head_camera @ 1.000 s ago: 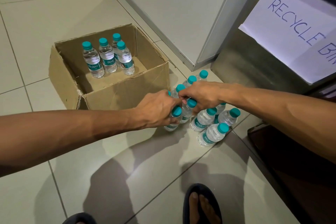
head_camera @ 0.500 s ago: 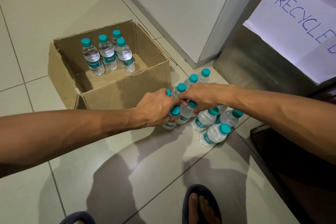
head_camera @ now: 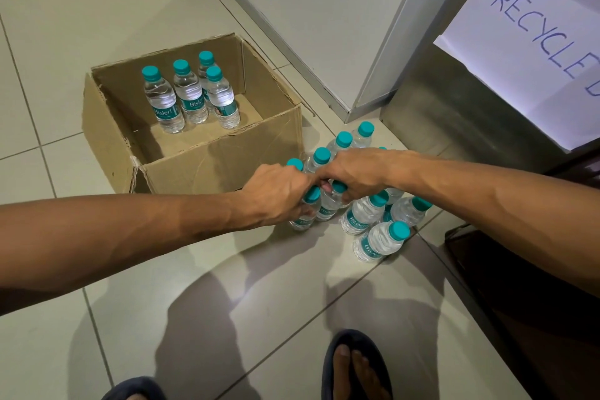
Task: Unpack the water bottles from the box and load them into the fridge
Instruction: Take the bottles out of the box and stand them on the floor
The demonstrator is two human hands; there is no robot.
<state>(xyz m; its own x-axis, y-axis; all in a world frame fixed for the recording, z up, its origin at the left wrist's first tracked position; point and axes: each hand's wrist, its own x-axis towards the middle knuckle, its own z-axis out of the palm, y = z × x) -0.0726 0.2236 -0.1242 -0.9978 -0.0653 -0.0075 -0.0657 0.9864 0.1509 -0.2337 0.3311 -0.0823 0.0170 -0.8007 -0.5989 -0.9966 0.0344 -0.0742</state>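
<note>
An open cardboard box (head_camera: pixel 224 162) sits on the tiled floor with several small teal-capped water bottles (head_camera: pixel 190 97) standing in its far left corner. To the right of the box a cluster of several more bottles (head_camera: pixel 378 237) stands on the floor. My left hand (head_camera: pixel 279 193) grips a bottle (head_camera: pixel 305 214) at the cluster's near-left side. My right hand (head_camera: pixel 352 174) curls round the neck of the neighbouring bottle (head_camera: pixel 329 203). The two hands touch each other. Some bottles are hidden under my right hand and forearm.
A white fridge door (head_camera: pixel 308 19) rises behind the box. To its right stands a steel bin (head_camera: pixel 454 127) bearing a paper sign reading "RECYCLE" (head_camera: pixel 535 42). A dark wooden piece (head_camera: pixel 519 286) lies at the right. My sandalled feet (head_camera: pixel 355 367) are at the bottom edge.
Both hands stay on the same two bottles in the floor cluster; they have shifted only slightly. The box and its bottles have not moved.
</note>
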